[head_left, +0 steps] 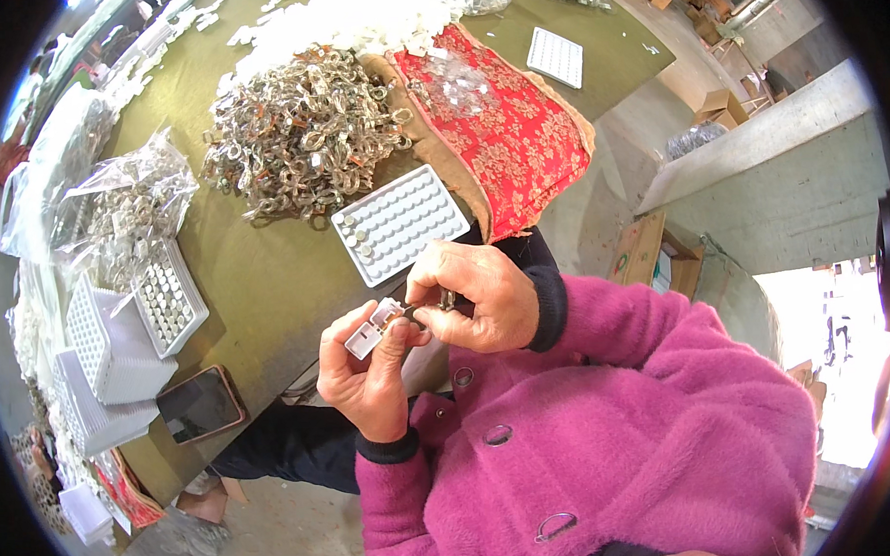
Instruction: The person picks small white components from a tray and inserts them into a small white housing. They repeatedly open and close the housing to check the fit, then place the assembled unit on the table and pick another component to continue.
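Observation:
My left hand [374,380] pinches a small white plastic case [363,341] between thumb and fingers, its lid folded open. Close against it, my right hand [487,294] has its thumb and fingertips closed on a small dark metal piece [448,298], which reaches toward the case and is partly hidden by the fingers. Just beyond both hands lies a white tray with rows of round hollows [409,226]; several small round metal discs [355,236] sit at its left end. Behind that tray is a large heap of looped metal pieces [303,131].
A red floral cloth [518,128] covers the table's right part. On the left are a filled tray [169,299], stacked white trays [114,348], a phone [201,404] and a clear bag of metal parts [139,205]. White plastic pieces [358,24] are heaped at the back.

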{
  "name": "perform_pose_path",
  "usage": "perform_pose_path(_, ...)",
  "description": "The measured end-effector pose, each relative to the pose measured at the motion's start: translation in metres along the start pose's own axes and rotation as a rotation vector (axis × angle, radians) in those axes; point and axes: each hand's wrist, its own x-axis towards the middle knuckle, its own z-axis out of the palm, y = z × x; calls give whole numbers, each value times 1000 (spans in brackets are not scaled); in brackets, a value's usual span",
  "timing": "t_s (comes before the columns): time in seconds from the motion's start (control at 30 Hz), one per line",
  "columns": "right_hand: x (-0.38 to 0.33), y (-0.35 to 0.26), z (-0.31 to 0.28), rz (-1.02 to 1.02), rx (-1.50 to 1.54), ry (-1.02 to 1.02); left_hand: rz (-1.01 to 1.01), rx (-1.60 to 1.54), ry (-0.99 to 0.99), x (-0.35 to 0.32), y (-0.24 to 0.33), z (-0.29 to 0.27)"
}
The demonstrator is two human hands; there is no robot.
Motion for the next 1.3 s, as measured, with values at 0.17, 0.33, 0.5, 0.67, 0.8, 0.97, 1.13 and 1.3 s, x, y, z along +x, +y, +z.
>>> perform_pose_path(0.17,-2,2,0,-25,-71,-20,24,85,9,0,0,3)
perform_pose_path(0.33,-3,2,2,3,-67,-16,93,169,9,-2,0,5)
perform_pose_path(0.5,-3,3,2,-7,5,14,-1,54,46,-1,-4,2)
perform_pose_path(0.67,-5,2,0,81,63,-20,-22,38,56,-1,-9,0)
perform_pose_path(0.8,-4,3,-1,94,77,-34,-34,33,56,-3,-9,0)
perform_pose_path(0.97,-3,2,-2,119,56,-38,81,135,61,-3,-9,5)
perform_pose_path(1.13,-3,-4,-2,473,312,-107,104,37,49,-9,-9,13)
perform_pose_path(1.3,-3,-7,0,692,400,-132,55,23,73,-8,-12,13)
